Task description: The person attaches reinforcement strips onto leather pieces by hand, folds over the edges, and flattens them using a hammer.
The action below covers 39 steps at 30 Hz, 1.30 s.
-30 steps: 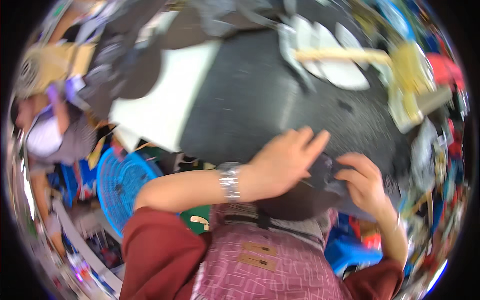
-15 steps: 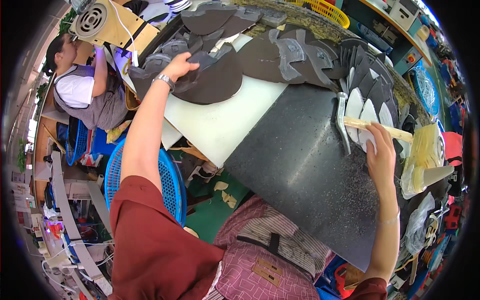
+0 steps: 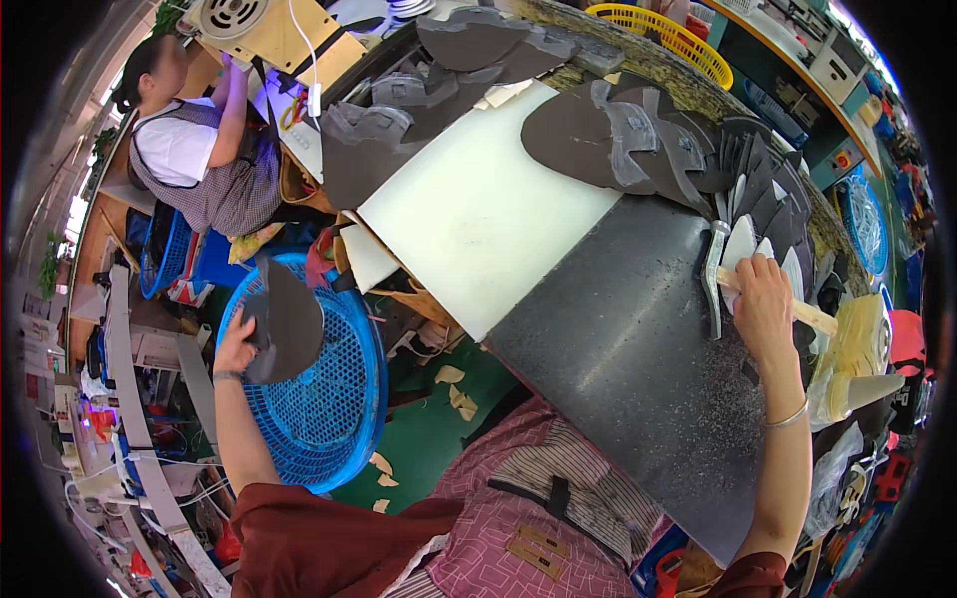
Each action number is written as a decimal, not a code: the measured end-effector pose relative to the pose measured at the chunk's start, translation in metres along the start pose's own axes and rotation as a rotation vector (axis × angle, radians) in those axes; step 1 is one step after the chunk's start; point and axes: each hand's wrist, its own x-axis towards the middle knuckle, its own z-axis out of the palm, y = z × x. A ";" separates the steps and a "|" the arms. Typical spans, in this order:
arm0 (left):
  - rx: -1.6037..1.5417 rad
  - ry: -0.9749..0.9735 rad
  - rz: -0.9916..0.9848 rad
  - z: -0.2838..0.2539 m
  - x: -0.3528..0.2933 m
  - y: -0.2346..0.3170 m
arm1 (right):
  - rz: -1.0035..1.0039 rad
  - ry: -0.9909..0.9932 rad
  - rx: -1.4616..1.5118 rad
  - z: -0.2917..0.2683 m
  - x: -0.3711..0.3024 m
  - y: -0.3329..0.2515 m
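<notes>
My left hand (image 3: 235, 347) is closed on the edge of a dark brown, rounded flat piece (image 3: 295, 321), apparently sheet material, with a grey strip along one side. Hand and piece are over a round blue plastic basket (image 3: 349, 424) left of the bench. On the right, my right hand (image 3: 764, 307) grips the wooden handle of a hammer (image 3: 713, 284), whose metal head points left above a black slab (image 3: 598, 349). Pale and dark pieces (image 3: 768, 199) stand fanned out just beyond the hammer. Similar dark pieces with grey patches (image 3: 573, 140) overlap at the far side.
A white board (image 3: 469, 214) adjoins the slab. More dark pieces (image 3: 364, 164) lie at its far left. A person (image 3: 194, 149) works by a beige machine (image 3: 289, 35). A yellow basket (image 3: 678, 40) stands behind; a yellowish wrapped object (image 3: 847, 344) is right of the hammer.
My left hand has moved from the far pile down to the blue basket, carrying one dark piece off the bench. My right hand still grips the hammer, nearer its head.
</notes>
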 end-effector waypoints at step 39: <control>1.428 0.203 1.007 0.411 0.134 0.164 | 0.420 -0.133 0.582 -0.064 -0.159 -0.064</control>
